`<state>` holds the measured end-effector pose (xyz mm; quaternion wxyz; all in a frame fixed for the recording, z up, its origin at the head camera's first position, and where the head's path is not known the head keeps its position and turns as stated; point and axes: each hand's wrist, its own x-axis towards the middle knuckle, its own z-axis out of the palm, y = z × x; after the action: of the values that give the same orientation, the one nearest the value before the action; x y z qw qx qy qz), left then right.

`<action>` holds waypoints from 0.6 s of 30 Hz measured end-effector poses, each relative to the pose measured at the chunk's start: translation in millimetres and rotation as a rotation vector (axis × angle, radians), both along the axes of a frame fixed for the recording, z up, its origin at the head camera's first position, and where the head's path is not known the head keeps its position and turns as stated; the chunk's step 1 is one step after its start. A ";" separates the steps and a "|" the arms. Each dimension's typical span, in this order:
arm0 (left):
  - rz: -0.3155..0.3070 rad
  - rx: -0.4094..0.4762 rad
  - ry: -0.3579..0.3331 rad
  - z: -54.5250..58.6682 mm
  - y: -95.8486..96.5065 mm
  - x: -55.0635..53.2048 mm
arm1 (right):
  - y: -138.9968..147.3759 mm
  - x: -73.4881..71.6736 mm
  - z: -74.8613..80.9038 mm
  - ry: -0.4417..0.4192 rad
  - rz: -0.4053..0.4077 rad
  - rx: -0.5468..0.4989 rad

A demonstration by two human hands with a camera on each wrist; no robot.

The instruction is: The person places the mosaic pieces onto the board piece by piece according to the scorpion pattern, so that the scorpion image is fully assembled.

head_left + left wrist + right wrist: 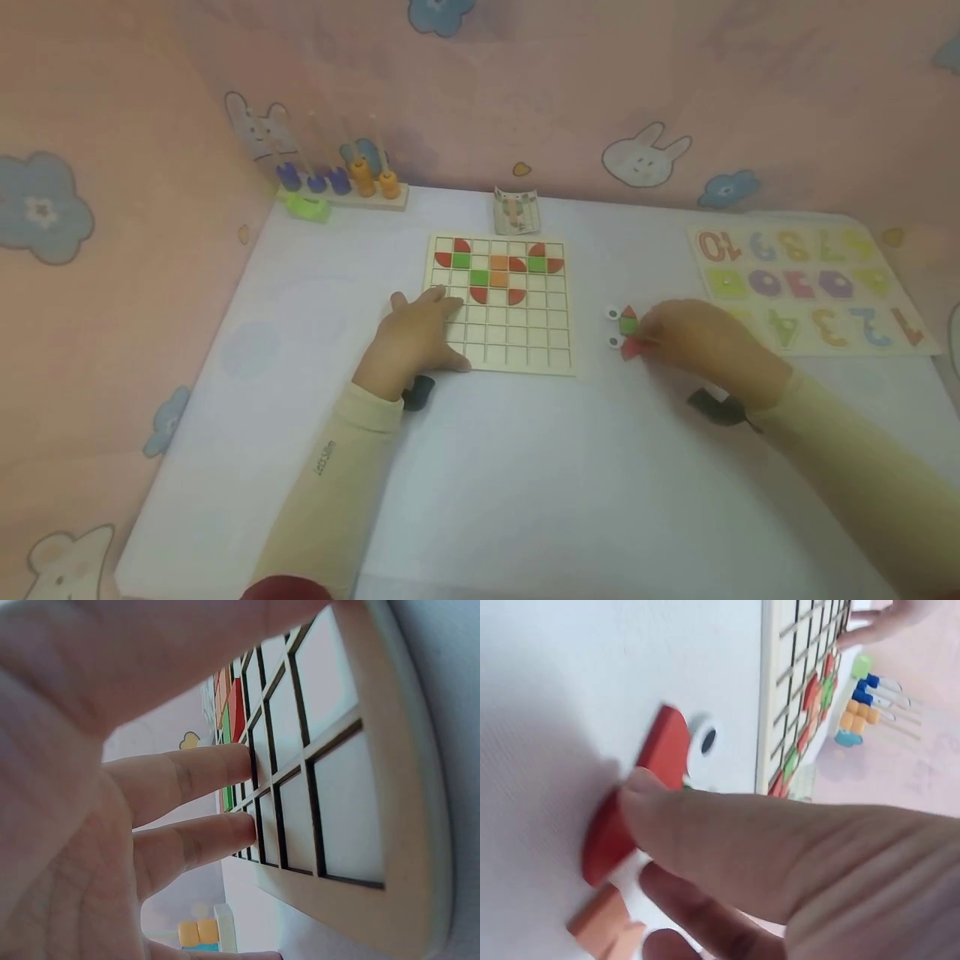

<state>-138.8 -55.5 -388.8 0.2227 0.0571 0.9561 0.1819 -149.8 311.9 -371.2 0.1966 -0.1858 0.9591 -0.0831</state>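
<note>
A wooden grid board [517,333] lies on the table, with red, green and orange pieces set in its upper squares. My left hand [412,333] rests on the board's left side, fingers spread; in the left wrist view two fingertips touch the grid. To the right of the board, my right hand [693,342] pinches a red quarter-circle piece [607,840] at the table surface. Close by lie a green square [627,326], another red piece [628,312] and two googly-eye pieces [612,313]. Orange pieces [600,922] show below the thumb in the right wrist view.
A number puzzle board [810,287] lies at the right, partly behind the right hand. Behind the grid board stands a small pattern card [517,212]. A bead-and-peg counter [341,196] and a light green piece [308,207] are at the back left, near the wall.
</note>
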 end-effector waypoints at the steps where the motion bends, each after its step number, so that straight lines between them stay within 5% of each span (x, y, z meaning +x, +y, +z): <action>1: 0.001 0.000 0.000 -0.2 0.2 -0.2 | -0.5 2.2 -1.5 0.008 -0.011 -0.018; 10: 0.001 -0.003 0.003 -2.3 -0.6 -0.9 | -13.2 20.3 -12.8 0.060 -0.062 -0.093; 18: -0.004 0.000 0.011 -4.8 -0.6 -1.3 | -19.7 35.4 -20.0 0.188 0.060 -0.127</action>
<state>-140.1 -56.1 -393.5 0.2180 0.0599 0.9572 0.1809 -114.4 292.3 -391.2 0.0962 -0.2337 0.9601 -0.1198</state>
